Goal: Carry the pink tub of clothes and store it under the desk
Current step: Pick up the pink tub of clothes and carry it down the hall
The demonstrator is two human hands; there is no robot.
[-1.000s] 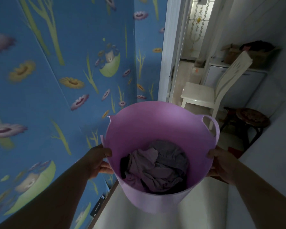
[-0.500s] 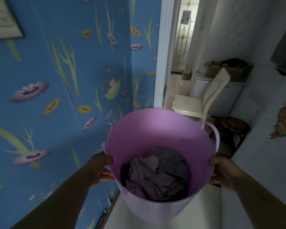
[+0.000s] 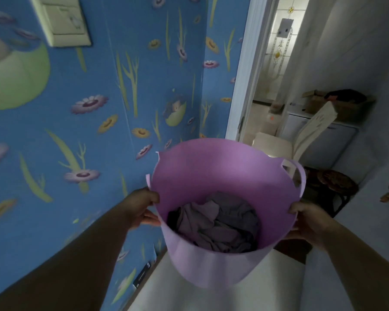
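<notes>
- While both hands grip it, the tub (image 3: 213,167) hangs in mid-air in front of the person, just right of centre and low in the view.
- Left hand (image 3: 142,206): its fingers (image 3: 152,219) are curled and pressed against the outside of the tub's left wall, with the thumb hooked at the rim.
- Right hand (image 3: 308,222): its fingers wrap the right rim and wall, pressed together against the plastic; the fingertips are hidden behind the tub.
- Both forearms reach in from the lower corners of the view.
- Crumpled clothes (image 3: 216,223), grey-lilac with a dark piece at the left, lie in the bottom of the tub.
- A looped handle (image 3: 298,176) stands up at the tub's far right rim, clear of both hands.
- Below the tub lies a pale surface; what it is cannot be told.
- Blue wallpaper (image 3: 94,135) with flowers and green stems fills the left side, close beside the tub; a pale switch plate (image 3: 61,20) sits near the upper left corner.
- Beyond the tub, a white door frame (image 3: 245,70) opens onto a brighter tiled room.
- Right of the frame stand a cream chair (image 3: 301,135), a dark round stool (image 3: 337,182) and a white cabinet (image 3: 337,140) with a box on top.
</notes>
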